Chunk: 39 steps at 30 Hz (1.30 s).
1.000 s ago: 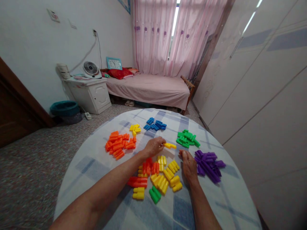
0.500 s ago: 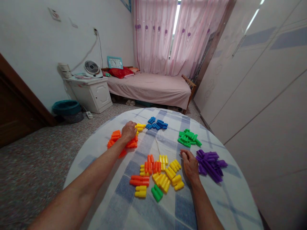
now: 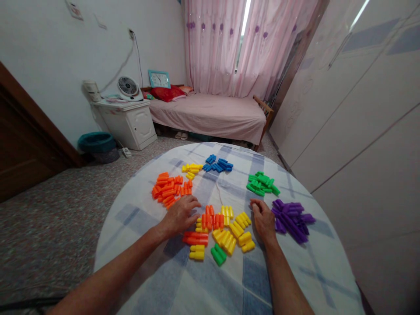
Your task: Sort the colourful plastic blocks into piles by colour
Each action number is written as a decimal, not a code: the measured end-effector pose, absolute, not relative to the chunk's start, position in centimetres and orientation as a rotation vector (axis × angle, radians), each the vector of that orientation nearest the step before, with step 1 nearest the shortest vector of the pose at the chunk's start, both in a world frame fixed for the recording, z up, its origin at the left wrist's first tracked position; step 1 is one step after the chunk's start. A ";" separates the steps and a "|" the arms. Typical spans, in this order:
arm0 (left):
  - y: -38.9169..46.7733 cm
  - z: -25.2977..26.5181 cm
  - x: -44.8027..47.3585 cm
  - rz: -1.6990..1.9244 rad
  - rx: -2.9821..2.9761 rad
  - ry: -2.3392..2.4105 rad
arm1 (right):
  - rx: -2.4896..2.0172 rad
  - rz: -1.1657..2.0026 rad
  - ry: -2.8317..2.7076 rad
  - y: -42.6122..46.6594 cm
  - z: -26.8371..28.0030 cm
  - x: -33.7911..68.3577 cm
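My left hand (image 3: 182, 214) hovers low at the left edge of a middle cluster of plastic building blocks, fingers apart and nothing visible in them. Just right of its fingertips are joined orange blocks (image 3: 212, 219), partly over yellow ones. More orange blocks (image 3: 196, 238) lie below them. Joined yellow blocks (image 3: 225, 241) and a green pair (image 3: 218, 254) complete this cluster. On the cloth between the yellow blocks and a purple block pile (image 3: 290, 218) rests my right hand (image 3: 263, 221), its fingers loosely bent and apart, with no block seen in it.
Around the round table's checked cloth (image 3: 141, 267) lie an orange pile (image 3: 167, 188), a small yellow group (image 3: 192, 168), blue blocks (image 3: 220, 165) and a green pile (image 3: 262, 183). Beyond are a bed (image 3: 210, 111), a white cabinet (image 3: 141, 127) and a bin (image 3: 98, 146).
My left hand has come back from the orange and yellow piles at the far left to the middle cluster, and its fingers have spread. My right hand stays in place. The view has shifted slightly.
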<state>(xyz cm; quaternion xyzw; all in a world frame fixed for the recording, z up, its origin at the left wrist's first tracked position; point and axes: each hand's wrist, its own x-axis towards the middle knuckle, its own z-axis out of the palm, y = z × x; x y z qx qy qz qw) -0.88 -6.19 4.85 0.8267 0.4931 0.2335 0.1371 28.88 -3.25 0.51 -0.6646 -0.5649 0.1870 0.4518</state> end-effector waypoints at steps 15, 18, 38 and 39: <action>-9.0 4.1 -0.3 0.546 2.202 1.499 | -1.635 0.444 -1.405 -3.2 0.4 29.0; -8.8 4.1 0.9 0.503 2.216 1.596 | -1.635 0.460 -1.399 -3.3 0.5 28.9; 1.3 5.1 -4.9 0.815 1.853 1.898 | -1.645 0.462 -1.408 -3.1 0.2 29.0; 2.6 5.3 -5.2 0.795 1.852 1.958 | -1.642 0.465 -1.411 -3.1 0.2 29.1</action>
